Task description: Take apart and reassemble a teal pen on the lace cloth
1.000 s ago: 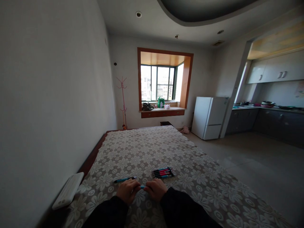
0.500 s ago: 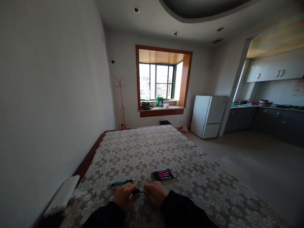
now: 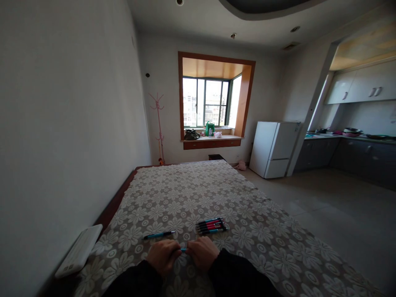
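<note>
Between my two hands is a blue pen [image 3: 183, 250], its short middle section showing and both ends hidden in my fingers. My left hand [image 3: 163, 255] is closed around one end, and my right hand [image 3: 202, 251] grips the other. Just beyond my left hand lies another blue and black pen [image 3: 159, 235], flat on the flowered tablecloth [image 3: 173, 198]. Past my right hand, several pens [image 3: 212, 226] in black, red and blue lie side by side in a row.
A white rectangular case [image 3: 79, 251] lies by the wall at the left edge. At the far end stand a pink coat rack [image 3: 159, 123] and a window sill with a green bag [image 3: 210, 128]. A white fridge [image 3: 272, 148] stands at the right, beside the kitchen.
My left fingers have curled tighter around the blue pen. The view has tilted slightly downward; the pens on the cloth stay in place.
</note>
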Available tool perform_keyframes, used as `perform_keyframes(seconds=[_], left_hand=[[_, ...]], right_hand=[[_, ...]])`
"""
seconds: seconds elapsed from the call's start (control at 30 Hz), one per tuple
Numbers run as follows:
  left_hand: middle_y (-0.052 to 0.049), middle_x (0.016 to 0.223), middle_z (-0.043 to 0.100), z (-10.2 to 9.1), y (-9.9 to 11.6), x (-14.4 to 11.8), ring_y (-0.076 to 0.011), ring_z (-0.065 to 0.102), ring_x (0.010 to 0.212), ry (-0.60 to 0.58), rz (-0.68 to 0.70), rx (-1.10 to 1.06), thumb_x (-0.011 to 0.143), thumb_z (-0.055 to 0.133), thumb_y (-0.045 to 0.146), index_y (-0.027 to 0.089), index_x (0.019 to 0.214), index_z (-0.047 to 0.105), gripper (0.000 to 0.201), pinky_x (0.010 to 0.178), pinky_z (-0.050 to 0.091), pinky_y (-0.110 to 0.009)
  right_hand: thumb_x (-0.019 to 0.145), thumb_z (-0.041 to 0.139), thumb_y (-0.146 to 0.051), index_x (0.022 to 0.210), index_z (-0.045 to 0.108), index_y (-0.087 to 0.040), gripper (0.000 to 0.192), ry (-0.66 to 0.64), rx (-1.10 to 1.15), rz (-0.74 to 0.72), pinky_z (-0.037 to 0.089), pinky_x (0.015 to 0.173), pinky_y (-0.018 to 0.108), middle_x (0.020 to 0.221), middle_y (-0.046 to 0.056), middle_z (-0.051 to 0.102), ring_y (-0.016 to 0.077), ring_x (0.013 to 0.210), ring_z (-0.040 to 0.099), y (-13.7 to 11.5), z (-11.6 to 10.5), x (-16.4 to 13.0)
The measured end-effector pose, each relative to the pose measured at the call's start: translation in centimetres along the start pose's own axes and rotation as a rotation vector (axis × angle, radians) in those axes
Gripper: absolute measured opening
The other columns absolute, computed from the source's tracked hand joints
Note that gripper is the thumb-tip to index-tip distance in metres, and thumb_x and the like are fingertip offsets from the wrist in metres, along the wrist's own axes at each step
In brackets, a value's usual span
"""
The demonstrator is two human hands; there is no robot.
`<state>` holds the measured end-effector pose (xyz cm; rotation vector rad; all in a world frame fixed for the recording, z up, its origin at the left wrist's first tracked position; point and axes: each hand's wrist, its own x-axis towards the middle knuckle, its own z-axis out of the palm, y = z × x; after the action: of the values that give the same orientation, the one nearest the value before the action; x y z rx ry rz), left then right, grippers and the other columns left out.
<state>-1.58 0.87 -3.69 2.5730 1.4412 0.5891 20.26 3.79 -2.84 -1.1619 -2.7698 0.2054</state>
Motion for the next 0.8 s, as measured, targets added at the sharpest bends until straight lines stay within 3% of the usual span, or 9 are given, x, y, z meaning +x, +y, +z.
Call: perform_keyframes(seconds=[0.13, 0.33, 0.47, 0.6, 0.73, 0.8], left_hand=[[-0.004, 0.074, 0.070, 0.4, 0.0, -0.1, -0.0204, 0.068, 0.071, -0.033, -0.042, 0.045, 0.094, 0.043, 0.034, 0.021, 0.078, 0.065, 0.029, 0.060, 0.040, -0.028], [-0.004, 0.066, 0.067, 1.0, -0.2, 0.0, -0.0181, 0.067, 0.066, -0.043, -0.087, 0.063, 0.100, 0.027, 0.035, 0.021, 0.069, 0.062, 0.048, 0.059, 0.040, -0.027], [-0.004, 0.078, 0.072, 1.2, -0.3, 0.1, -0.0197, 0.070, 0.077, 0.003, -0.125, 0.027, 0.101, 0.028, 0.038, 0.022, 0.076, 0.064, 0.046, 0.065, 0.043, -0.028], [-0.004, 0.080, 0.072, 1.2, -0.4, 0.1, -0.0192, 0.070, 0.078, 0.009, -0.098, -0.002, 0.101, 0.030, 0.039, 0.023, 0.079, 0.066, 0.045, 0.067, 0.046, -0.027], [-0.003, 0.082, 0.072, 0.9, -0.1, 0.0, -0.0192, 0.070, 0.078, 0.067, -0.094, -0.077, 0.095, 0.045, 0.038, 0.025, 0.104, 0.063, 0.024, 0.069, 0.048, -0.027], [-0.001, 0.077, 0.070, 0.9, 0.0, 0.0, -0.0184, 0.068, 0.073, 0.098, -0.115, -0.096, 0.088, 0.053, 0.034, 0.024, 0.101, 0.060, 0.018, 0.067, 0.048, -0.027]], right_hand=[[0.096, 0.045, -0.038, 0.080, 0.064, -0.019, 0.031, 0.009, 0.013, -0.013, 0.024, 0.055, 0.030, 0.077, 0.008, 0.073, 0.0200, 0.066, 0.068, -0.2, -0.2, 0.0], [0.094, 0.051, -0.037, 0.087, 0.064, -0.021, 0.022, 0.048, 0.057, -0.010, 0.026, 0.058, 0.029, 0.083, 0.005, 0.074, 0.0196, 0.074, 0.070, 0.0, -0.5, 0.1], [0.090, 0.057, -0.035, 0.095, 0.064, -0.023, 0.015, 0.107, 0.159, 0.014, 0.029, 0.061, 0.027, 0.088, 0.002, 0.074, 0.0190, 0.084, 0.070, 0.5, -0.1, 0.1], [0.089, 0.059, -0.038, 0.100, 0.065, -0.025, 0.019, 0.103, 0.185, 0.056, 0.028, 0.061, 0.027, 0.086, 0.002, 0.074, 0.0189, 0.080, 0.069, 0.5, 0.2, 0.1], [0.090, 0.057, -0.042, 0.097, 0.066, -0.024, 0.021, 0.110, 0.178, 0.077, 0.028, 0.062, 0.026, 0.084, 0.003, 0.074, 0.0190, 0.078, 0.068, 0.2, 0.2, 0.1], [0.091, 0.055, -0.043, 0.092, 0.066, -0.023, 0.023, 0.120, 0.162, 0.078, 0.028, 0.062, 0.026, 0.083, 0.003, 0.073, 0.0184, 0.077, 0.067, 0.2, 0.4, 0.2]])
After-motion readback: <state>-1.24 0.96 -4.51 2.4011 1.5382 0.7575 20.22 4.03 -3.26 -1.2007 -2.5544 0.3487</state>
